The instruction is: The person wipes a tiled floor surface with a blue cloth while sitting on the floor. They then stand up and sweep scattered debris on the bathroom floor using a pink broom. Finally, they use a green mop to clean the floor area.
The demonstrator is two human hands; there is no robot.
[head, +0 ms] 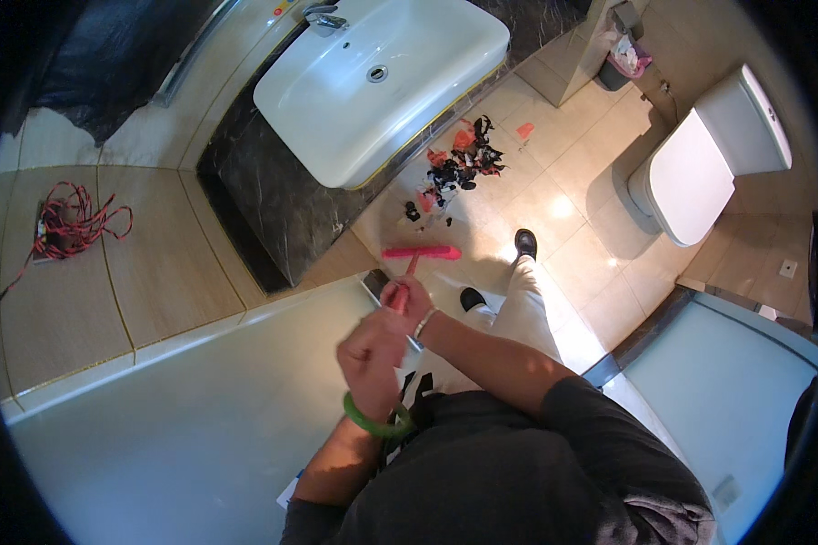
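Note:
A pink broom [422,253] is gripped by both of my hands, its bristle head down on the tiled floor. My left hand [371,351], with a green bangle at the wrist, is closed around the upper end of the handle. Just beyond it, my right hand [411,300] wraps the handle lower down; a pale bracelet circles that wrist. Past the broom head lies a loose pile of black and red scraps [458,163], whose material I cannot make out. One red scrap [525,130] rests apart on the far side. My fingers hide much of the handle.
A white washbasin [382,102] sits on a dark marble counter [293,204] at the upper left. The toilet [695,170] stands at the right, with a waste bin [615,73] beyond. A red-and-black cord [82,221] is coiled on a tiled ledge. Frosted glass [177,422] flanks my left side.

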